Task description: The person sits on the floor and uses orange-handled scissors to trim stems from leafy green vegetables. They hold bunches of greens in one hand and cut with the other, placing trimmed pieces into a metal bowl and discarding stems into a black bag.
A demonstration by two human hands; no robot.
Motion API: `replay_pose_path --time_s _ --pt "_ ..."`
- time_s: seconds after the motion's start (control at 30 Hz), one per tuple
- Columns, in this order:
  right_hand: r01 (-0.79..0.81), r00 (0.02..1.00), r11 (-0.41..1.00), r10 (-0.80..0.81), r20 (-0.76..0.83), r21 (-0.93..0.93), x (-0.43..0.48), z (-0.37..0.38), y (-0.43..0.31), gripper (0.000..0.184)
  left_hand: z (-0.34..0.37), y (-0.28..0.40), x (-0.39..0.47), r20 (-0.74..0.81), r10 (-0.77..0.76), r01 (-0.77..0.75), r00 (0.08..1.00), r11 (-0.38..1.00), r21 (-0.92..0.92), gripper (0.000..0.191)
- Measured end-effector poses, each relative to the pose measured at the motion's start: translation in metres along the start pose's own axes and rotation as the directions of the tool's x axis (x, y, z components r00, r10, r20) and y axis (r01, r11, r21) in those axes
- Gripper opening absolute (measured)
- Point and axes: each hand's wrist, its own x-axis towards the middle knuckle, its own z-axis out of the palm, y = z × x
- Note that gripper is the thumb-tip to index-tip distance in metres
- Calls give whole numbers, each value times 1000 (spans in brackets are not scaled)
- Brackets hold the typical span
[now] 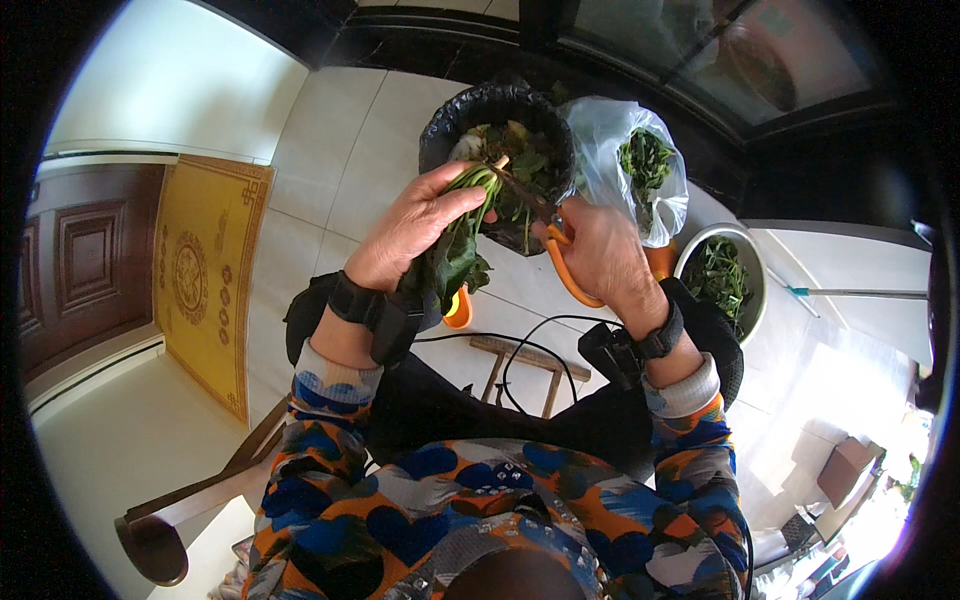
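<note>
My left hand [420,225] grips a leafy green plant [457,255] by its stems, with the root end pointing up and the leaves hanging down past the wrist. In my right hand [600,244] is a pair of scissors [566,274] with orange handles. Their dark blades reach to the pale root end [501,163] of the plant; whether they are closed around it is hard to tell. Both hands are at the near side of a bin [442,124] lined with a black plastic bag, which holds leaf and vegetable scraps [525,154].
Right of the bin stands a clear plastic bag [600,161] of greens. A pale basin [759,262] of leaves lies farther right. Between my legs are a wooden stool [551,360] and a black cable [510,375]. A yellow mat [210,277] lies by the brown door [90,255].
</note>
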Motion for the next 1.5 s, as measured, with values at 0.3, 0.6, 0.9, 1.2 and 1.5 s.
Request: replay_pose_path --time_s 0.3,0.6,0.9,1.2,1.5 --pt "-57 998 998 55 43 41 2 8 9 31 -2 -6 9 33 45 -47 998 998 49 32" --pt "-154 984 988 156 90 -23 2 3 9 52 -1 -15 16 -17 291 -285 957 946 156 40" --pt "-112 992 993 110 66 34 -3 -1 5 50 -2 -14 20 -103 430 -308 897 774 554 43" --pt "-75 997 993 76 -8 88 -9 6 2 42 0 -16 23 -92 436 -316 895 766 560 39" --pt "-78 997 993 78 10 91 -6 10 11 50 2 -21 22 -114 341 -313 933 926 214 32"
